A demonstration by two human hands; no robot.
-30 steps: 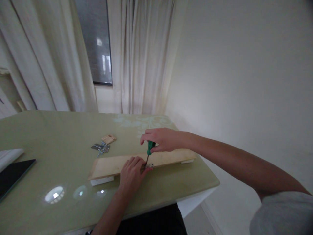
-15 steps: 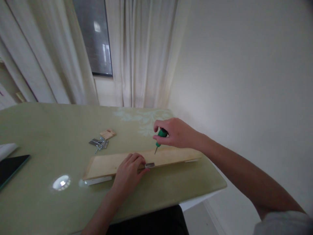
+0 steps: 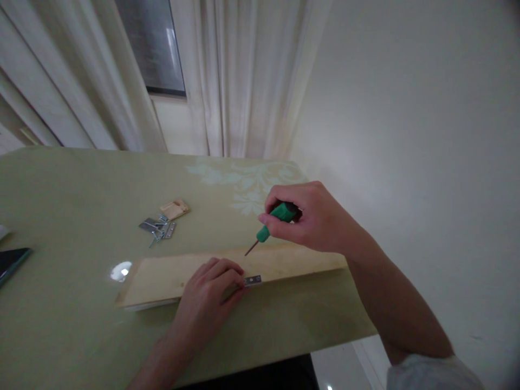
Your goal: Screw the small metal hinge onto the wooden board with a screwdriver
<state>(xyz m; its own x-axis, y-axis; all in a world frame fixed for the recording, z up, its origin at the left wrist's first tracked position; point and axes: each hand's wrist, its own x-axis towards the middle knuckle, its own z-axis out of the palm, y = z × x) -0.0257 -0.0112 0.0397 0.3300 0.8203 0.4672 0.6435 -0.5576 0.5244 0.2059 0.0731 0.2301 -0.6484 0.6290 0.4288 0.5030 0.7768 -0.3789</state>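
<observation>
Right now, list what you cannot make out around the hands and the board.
Head view:
- Hinge: partly under the left hand; screws too small to tell.
- Screwdriver tip: too small to tell its type; handle partly inside the right hand.
- Metal parts: too small to count.
- Dark tablet: cut off by the left edge.

Two hands are showing: one left hand (image 3: pixel 207 300) and one right hand (image 3: pixel 314 216). One green-handled screwdriver (image 3: pixel 270 226) and one wooden board (image 3: pixel 227 271) are appearing, with one small metal plate (image 3: pixel 252 280) sitting at the board's near edge. One small wooden piece (image 3: pixel 174 208) is lying beside one heap of metal brackets and screws (image 3: pixel 156 227) (too small and tangled for counting singly). One dark flat device (image 3: pixel 10 261) is peeking in at the left edge of one green table (image 3: pixel 73 184).
</observation>
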